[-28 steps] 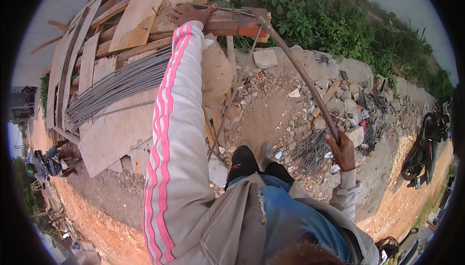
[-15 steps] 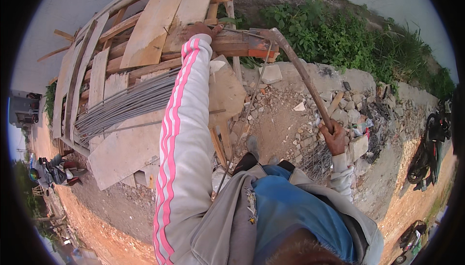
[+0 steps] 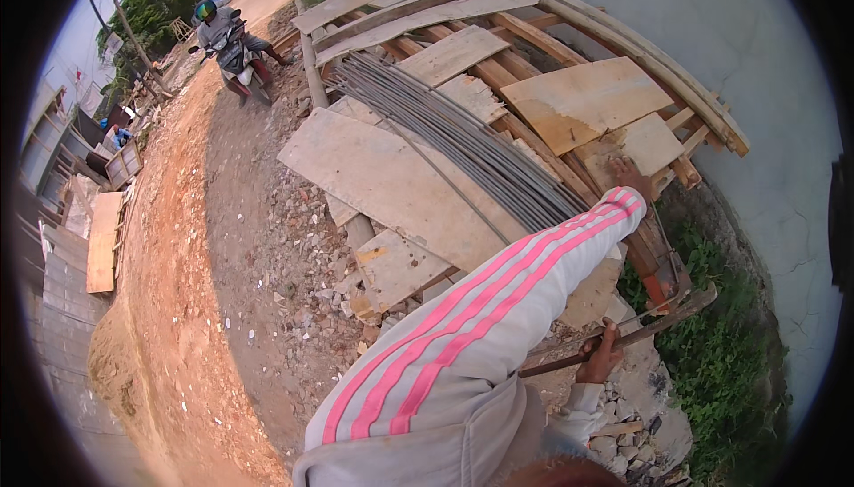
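My left hand (image 3: 628, 172) lies on the pile of wooden boards, its fingers around a thin steel rod (image 3: 660, 225) near a timber beam (image 3: 642, 257); the wrist partly hides this grip. At the beam's end, with orange-red paint (image 3: 660, 288), the rod meets the head of a long rusty metal lever (image 3: 654, 325). My right hand (image 3: 602, 354) is closed around the lever's shaft, below the beam end. A bundle of grey steel rods (image 3: 463, 136) lies across the boards, left of my striped left sleeve (image 3: 498, 309).
A grey wall (image 3: 769, 122) stands to the right, with green weeds (image 3: 721, 354) at its foot. Rubble (image 3: 298, 278) lies beside the boards. A person on a motorbike (image 3: 233, 51) is on the dirt road (image 3: 200, 309) at the upper left.
My view has turned left, bringing the road and the motorbike rider into sight. The lever in my right hand has swung toward my body relative to the beam. My left hand stays on the boards.
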Action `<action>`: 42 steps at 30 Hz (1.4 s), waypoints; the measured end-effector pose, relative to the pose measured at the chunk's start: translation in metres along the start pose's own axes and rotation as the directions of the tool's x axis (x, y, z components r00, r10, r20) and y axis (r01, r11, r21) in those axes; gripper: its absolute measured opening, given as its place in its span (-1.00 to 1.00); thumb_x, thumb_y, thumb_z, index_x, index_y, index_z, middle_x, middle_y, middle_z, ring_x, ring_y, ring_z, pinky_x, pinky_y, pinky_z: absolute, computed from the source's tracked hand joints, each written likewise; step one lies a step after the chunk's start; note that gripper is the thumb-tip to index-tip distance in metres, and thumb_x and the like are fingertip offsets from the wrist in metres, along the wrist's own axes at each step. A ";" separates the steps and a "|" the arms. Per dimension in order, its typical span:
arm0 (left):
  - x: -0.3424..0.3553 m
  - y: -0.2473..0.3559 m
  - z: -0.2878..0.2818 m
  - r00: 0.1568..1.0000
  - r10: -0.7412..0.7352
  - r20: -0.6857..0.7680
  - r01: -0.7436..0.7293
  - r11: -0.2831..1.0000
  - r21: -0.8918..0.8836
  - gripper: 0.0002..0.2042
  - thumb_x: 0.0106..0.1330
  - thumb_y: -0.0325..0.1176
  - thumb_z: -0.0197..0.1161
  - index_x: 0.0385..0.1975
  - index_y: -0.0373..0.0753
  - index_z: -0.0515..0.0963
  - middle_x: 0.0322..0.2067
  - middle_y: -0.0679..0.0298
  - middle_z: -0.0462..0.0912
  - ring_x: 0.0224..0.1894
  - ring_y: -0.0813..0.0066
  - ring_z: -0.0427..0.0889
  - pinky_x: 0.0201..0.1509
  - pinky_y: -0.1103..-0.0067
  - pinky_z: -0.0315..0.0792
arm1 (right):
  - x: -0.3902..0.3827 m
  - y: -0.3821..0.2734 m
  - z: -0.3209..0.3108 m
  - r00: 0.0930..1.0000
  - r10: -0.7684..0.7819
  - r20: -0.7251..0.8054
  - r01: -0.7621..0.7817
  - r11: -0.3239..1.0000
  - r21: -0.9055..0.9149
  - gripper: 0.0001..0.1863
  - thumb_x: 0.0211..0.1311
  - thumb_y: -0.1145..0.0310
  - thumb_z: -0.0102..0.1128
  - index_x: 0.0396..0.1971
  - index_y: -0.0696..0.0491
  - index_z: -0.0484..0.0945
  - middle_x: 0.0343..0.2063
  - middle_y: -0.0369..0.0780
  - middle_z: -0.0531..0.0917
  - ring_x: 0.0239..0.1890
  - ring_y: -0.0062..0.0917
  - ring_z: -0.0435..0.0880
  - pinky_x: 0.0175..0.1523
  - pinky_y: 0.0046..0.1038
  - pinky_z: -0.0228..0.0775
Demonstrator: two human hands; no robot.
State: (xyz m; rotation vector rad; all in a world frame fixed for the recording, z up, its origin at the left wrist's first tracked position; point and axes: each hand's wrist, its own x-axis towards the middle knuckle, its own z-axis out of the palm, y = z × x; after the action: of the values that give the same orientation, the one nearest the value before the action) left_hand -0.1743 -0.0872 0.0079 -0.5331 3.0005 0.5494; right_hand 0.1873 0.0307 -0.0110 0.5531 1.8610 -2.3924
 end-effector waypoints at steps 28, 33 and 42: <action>-0.223 0.019 -0.374 0.138 0.700 -0.701 -0.494 0.662 0.564 -0.71 0.22 0.01 0.40 -0.35 -0.08 0.71 -0.43 0.25 0.69 -0.34 0.25 0.68 -0.25 0.31 0.55 | 0.017 -0.194 -0.111 0.729 -0.529 0.434 0.516 0.842 0.159 -0.67 0.53 0.14 0.14 -0.08 0.13 0.60 -0.52 -0.32 0.65 -0.50 -0.69 0.56 -0.45 -0.64 0.22; -0.293 -0.005 -0.372 0.165 0.603 -0.780 -0.410 0.762 0.502 -0.79 0.26 -0.20 0.41 -0.36 -0.21 0.64 -0.31 0.20 0.63 -0.17 0.13 0.62 -0.09 0.28 0.48 | 0.036 -0.204 -0.114 0.723 -0.548 0.420 0.499 0.835 0.231 -0.70 0.49 0.18 0.20 -0.07 0.13 0.63 -0.57 -0.37 0.58 -0.55 -0.74 0.50 -0.49 -0.65 0.17; -0.335 -0.116 -0.145 0.815 0.425 -0.394 -0.490 0.868 -0.078 -0.77 0.32 -0.17 0.35 -0.36 -0.23 0.64 -0.48 0.11 0.62 -0.43 0.04 0.63 -0.35 0.27 0.45 | 0.118 -0.209 -0.219 0.869 -0.258 0.422 0.422 0.832 -0.359 -0.65 0.33 0.10 0.37 -0.39 0.13 0.67 -0.70 -0.43 0.43 -0.67 -0.76 0.33 -0.55 -0.55 0.11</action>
State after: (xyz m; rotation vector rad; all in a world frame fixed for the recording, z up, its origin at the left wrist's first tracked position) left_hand 0.1827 -0.1309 0.1400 0.1308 3.4765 0.8327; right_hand 0.0752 0.3140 0.0999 -0.2693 2.3618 -1.9361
